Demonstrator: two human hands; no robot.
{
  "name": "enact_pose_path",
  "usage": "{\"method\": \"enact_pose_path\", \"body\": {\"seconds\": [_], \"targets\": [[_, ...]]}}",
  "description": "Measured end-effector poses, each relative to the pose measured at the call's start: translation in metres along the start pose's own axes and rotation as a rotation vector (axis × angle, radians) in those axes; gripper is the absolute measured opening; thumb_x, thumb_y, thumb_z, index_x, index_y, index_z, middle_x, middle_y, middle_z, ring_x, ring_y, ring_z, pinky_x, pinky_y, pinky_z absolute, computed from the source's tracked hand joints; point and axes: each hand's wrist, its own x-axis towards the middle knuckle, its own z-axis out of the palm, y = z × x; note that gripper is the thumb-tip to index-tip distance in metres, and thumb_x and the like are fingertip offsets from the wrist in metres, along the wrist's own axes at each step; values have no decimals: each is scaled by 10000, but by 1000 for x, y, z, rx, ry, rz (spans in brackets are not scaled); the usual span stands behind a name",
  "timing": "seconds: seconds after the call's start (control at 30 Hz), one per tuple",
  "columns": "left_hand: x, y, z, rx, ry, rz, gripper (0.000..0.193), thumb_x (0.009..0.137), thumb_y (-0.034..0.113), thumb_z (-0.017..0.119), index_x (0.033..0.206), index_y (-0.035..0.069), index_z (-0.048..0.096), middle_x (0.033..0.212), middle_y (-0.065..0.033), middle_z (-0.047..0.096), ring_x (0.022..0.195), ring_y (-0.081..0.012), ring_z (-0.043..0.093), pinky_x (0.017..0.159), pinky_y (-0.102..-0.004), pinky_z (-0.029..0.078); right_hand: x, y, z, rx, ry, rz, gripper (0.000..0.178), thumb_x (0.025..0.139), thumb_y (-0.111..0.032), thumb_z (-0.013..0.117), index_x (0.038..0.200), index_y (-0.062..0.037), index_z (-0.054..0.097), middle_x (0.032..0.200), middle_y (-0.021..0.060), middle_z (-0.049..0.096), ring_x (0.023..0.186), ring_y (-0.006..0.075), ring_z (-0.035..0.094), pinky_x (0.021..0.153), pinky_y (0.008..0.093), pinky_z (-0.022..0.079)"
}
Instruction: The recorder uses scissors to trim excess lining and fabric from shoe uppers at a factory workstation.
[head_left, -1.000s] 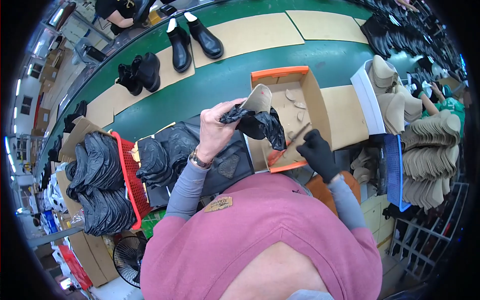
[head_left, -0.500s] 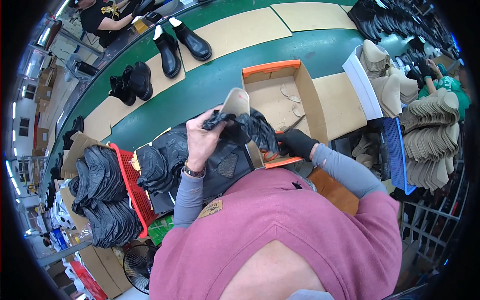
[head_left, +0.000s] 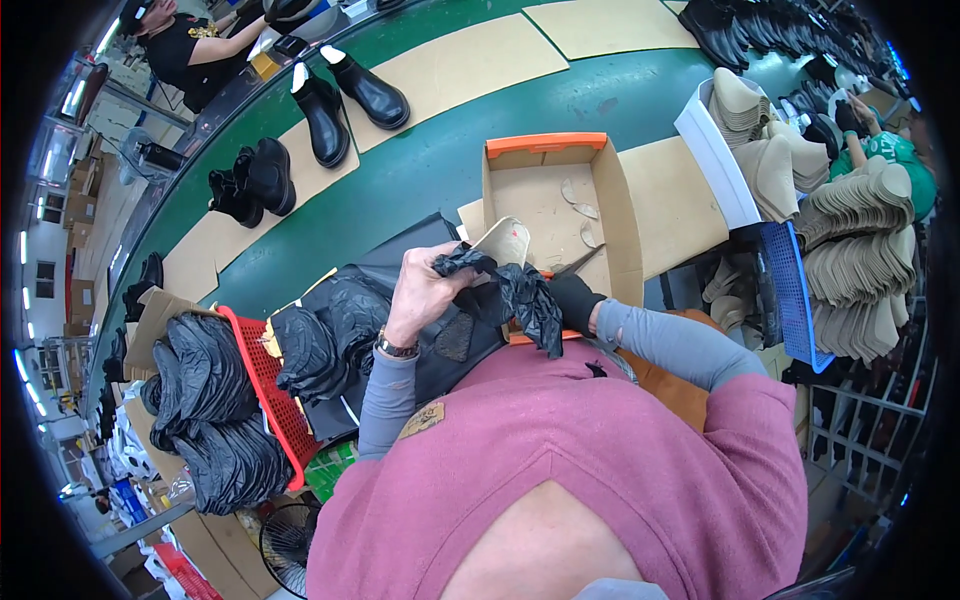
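Your left hand (head_left: 425,292) is bare and clenched around the upper end of a crumpled black boot upper (head_left: 515,290) with a tan insole (head_left: 503,240) set against it, held in the air just in front of your chest and above the near edge of the green conveyor belt (head_left: 440,165). Your right hand (head_left: 573,300), in a black glove, is closed on the lower right part of the same soft black piece, its fingers mostly hidden in the folds. Right behind your hands sits an open cardboard box (head_left: 610,200) with an orange rim, its flat floor holding only a few pale scraps, so there is free room inside it. To your left, limp, glossy black uppers lie heaped, and a red plastic basket (head_left: 262,390) beside them is crowded with more; that side is tight. Further out on the belt, tan cardboard sheets carry finished black ankle boots (head_left: 345,100) standing upright, well apart from your hands. On your right, stacked tan insoles (head_left: 860,270) fill a blue crate (head_left: 790,290) and a white tray (head_left: 715,150), hemming in that edge. Another person works at the belt's far side.
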Motion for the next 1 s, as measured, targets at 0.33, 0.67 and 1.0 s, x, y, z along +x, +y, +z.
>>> {"method": "enact_pose_path", "body": {"seconds": [0.33, 0.67, 1.0], "targets": [[-5, -4, -1, -105, 37, 38, 177, 763, -52, 647, 927, -21, 707, 731, -54, 703, 686, -67, 624, 631, -237, 489, -4, -5, 13, -7, 244, 142, 140, 788, -234, 656, 872, -128, 695, 824, 135, 686, 745, 311, 678, 679, 404, 530], [-21, 9, -35, -234, 172, 74, 353, 773, -123, 592, 1096, -19, 690, 821, -34, 705, 741, -77, 636, 675, -217, 514, -83, -34, -80, 1168, 545, 362, 332, 777, -225, 782, 893, -8, 559, 660, 63, 545, 458, 143, 530, 441, 273, 436], [3, 27, -6, 106, 228, 295, 315, 733, -62, 686, 1037, 14, 715, 828, -125, 718, 738, -160, 697, 675, -267, 522, -148, -42, -121, 1029, 242, 57, 282, 972, -287, 537, 872, -26, 576, 592, 8, 509, 437, 71, 461, 417, 229, 345]]}}
